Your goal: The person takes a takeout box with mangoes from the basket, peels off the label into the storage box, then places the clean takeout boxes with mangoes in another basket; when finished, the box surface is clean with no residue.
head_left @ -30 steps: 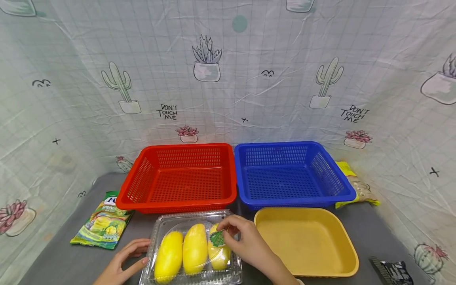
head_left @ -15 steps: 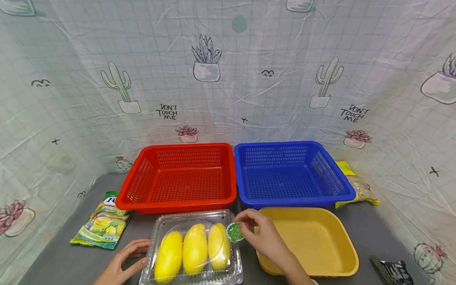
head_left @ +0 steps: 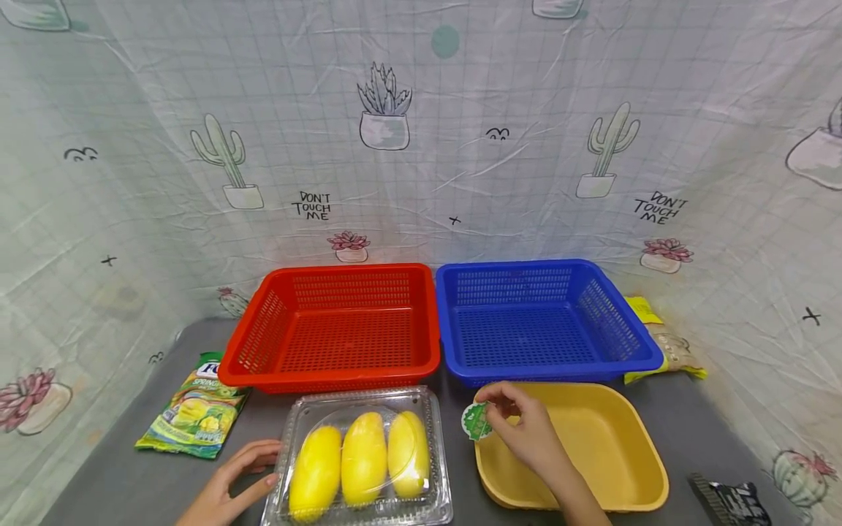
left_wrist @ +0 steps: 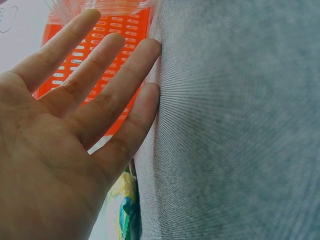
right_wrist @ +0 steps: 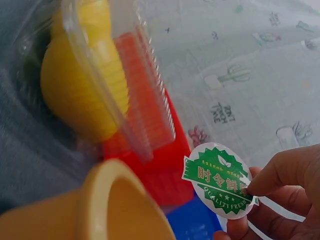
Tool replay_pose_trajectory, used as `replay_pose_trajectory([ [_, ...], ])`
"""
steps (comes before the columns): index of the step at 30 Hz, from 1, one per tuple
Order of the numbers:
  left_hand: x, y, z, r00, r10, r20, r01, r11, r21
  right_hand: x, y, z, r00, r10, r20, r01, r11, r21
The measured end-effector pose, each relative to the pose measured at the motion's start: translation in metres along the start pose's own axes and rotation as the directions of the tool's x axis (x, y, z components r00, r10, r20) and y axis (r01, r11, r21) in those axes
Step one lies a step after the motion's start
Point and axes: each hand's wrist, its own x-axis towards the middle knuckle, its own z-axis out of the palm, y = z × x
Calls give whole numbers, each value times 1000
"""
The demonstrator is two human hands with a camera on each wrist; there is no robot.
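Observation:
Between thumb and fingers my right hand [head_left: 522,425] pinches a round green-and-white sticker [right_wrist: 221,181], held above the left rim of the yellow tray [head_left: 612,446]. A clear plastic clamshell box [head_left: 439,467] with a closed lid stands on the grey table. Inside it lie three yellow mangoes [head_left: 365,459], side by side. Beside the box's left edge rests my left hand [head_left: 238,482], its fingertips at the box wall. In the left wrist view the left fingers [left_wrist: 107,107] are spread and nearly straight, with nothing gripped.
Behind the box stands a red basket [head_left: 342,380], with a blue basket [head_left: 552,371] to its right. A green snack bag [head_left: 194,409] lies at the left, a yellow packet [head_left: 667,347] beside the blue basket. A black wrapper [head_left: 730,500] is at front right.
My right hand has peeled the sticker off the box lid and carried it right, over the yellow tray's edge. The left hand has stayed beside the box.

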Motion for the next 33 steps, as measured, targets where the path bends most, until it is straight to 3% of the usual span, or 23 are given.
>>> replay_pose_trajectory([
  [7, 1, 1, -1, 1000, -7, -13, 7, 1000, 2, -4, 12, -14, 995, 56, -83, -59, 998, -35],
  [13, 0, -1, -1, 1000, 22, -6, -22, 1000, 18, -9, 26, -24, 987, 93, -134, -99, 994, -37],
  [18, 0, -2, 0, 1000, 19, -2, -19, 1000, 5, -14, 39, -35, 978, 148, -145, -158, 986, -58],
  [26, 0, -1, 1, 1000, 2, -6, -2, 1000, -1, -20, 57, -47, 974, 183, -132, -197, 974, -108],
  [33, 0, -1, 1, 1000, 20, -2, -20, 1000, 10, -24, 61, -55, 960, 279, -17, -278, 945, -174],
])
